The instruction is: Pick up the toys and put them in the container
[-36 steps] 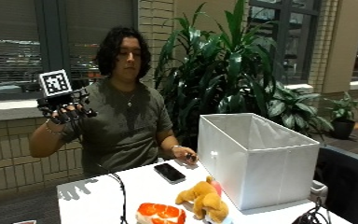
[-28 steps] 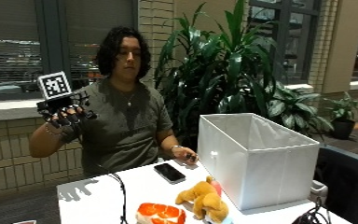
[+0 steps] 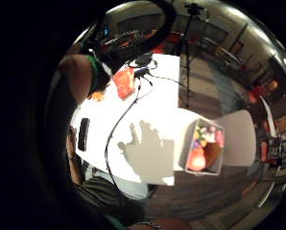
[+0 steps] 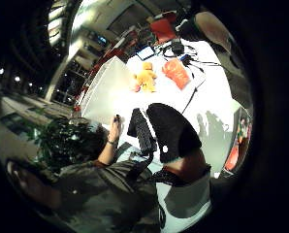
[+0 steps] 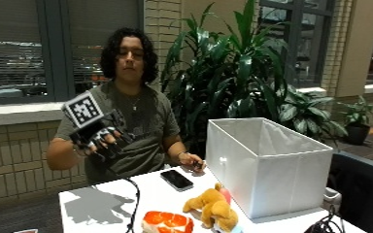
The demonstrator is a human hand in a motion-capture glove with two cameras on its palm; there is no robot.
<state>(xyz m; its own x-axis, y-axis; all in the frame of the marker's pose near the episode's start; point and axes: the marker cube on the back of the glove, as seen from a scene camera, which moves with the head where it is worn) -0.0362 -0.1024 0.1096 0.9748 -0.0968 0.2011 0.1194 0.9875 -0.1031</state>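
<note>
Brick-walled room, windows and large potted plant at back; white table across lower frame.

- Gloved right hand: raised at left of centre, clear of the table, fingers loosely spread, held nothing. Stood lower and further toward the table than half a second earlier; judged the start of a reach.
- Bare left hand: rested beside phone.
- Orange plush toy and orange-and-white toy: lay at lower centre, untouched.
- White fabric container: stood at right, just beside the plush.
</note>
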